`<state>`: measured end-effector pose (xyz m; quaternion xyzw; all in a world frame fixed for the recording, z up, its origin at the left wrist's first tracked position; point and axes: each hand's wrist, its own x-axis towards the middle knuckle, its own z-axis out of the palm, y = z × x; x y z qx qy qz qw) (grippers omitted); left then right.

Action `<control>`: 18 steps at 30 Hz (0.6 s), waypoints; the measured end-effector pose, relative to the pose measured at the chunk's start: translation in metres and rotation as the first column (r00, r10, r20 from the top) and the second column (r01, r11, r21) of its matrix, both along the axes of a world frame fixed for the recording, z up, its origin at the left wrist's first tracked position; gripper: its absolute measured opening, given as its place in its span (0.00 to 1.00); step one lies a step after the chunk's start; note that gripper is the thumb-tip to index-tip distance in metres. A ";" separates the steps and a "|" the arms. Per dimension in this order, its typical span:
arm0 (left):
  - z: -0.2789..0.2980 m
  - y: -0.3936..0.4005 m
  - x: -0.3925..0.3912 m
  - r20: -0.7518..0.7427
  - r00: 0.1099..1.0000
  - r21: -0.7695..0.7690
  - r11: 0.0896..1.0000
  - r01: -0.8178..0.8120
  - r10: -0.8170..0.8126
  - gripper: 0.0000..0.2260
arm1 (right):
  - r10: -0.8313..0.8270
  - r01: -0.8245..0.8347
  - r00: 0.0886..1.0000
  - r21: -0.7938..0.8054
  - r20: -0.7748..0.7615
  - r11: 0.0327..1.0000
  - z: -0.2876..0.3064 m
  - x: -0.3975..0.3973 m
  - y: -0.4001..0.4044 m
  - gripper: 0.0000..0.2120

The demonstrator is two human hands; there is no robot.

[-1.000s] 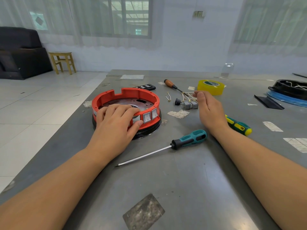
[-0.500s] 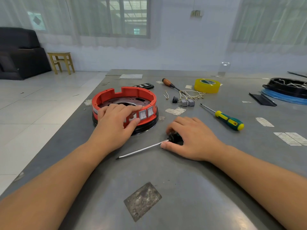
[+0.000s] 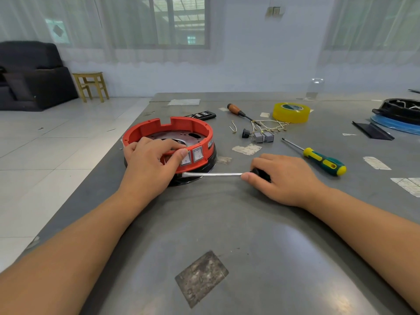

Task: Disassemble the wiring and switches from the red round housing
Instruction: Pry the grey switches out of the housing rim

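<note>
The left hand (image 3: 148,165) grips the red housing (image 3: 169,142); right hand (image 3: 283,178) fingers (image 3: 246,177) clasp the screwdriver (image 3: 213,174). Best to lever gently beside the switches (image 3: 193,155), housing pinned firmly.

Right hand (image 3: 286,178) gripped screwdriver (image 3: 213,174), swung tip to red housing (image 3: 200,163).

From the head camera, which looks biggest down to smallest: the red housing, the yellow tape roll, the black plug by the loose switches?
1. Red housing, biggest by far, though it also lies nearest.
2. Tape roll, farther back, so it may be shrunk a little.
3. Black plug, clearly smallest.
</note>
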<state>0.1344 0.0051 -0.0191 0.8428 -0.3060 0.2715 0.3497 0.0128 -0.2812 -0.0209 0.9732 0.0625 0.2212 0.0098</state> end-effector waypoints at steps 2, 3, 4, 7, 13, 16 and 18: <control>-0.001 -0.001 0.000 0.014 1.000 0.003 1.000 -0.005 0.005 0.08 | -0.075 0.075 0.996 -0.008 0.054 0.997 0.000 0.001 -0.003 0.31; -0.001 -0.001 0.000 0.017 1.000 0.003 1.000 -0.008 0.008 0.08 | -0.112 0.114 0.991 -0.018 0.076 0.993 0.000 0.001 -0.004 0.31; -0.002 -0.002 -0.001 0.017 1.000 0.002 1.000 -0.010 0.010 0.09 | -0.145 0.148 0.985 -0.031 0.093 0.988 0.000 0.002 -0.005 0.32; -0.003 -0.002 -0.002 0.014 1.000 0.004 1.000 -0.017 0.017 0.10 | -0.193 0.200 0.973 -0.042 0.122 0.979 -0.001 0.002 -0.008 0.33; -0.002 -0.001 -0.005 0.000 1.000 0.017 1.000 -0.016 0.016 0.14 | -0.193 0.202 0.968 -0.039 0.161 0.979 -0.002 0.002 -0.011 0.31; -0.002 0.001 -0.005 0.012 1.000 0.014 1.000 -0.009 0.009 0.10 | -0.198 0.209 0.963 -0.040 0.184 0.977 -0.001 0.001 -0.011 0.30; -0.002 0.002 -0.006 0.017 1.000 0.007 1.000 -0.003 0.003 0.08 | -0.206 0.219 0.958 -0.049 0.201 0.974 0.000 0.000 -0.009 0.30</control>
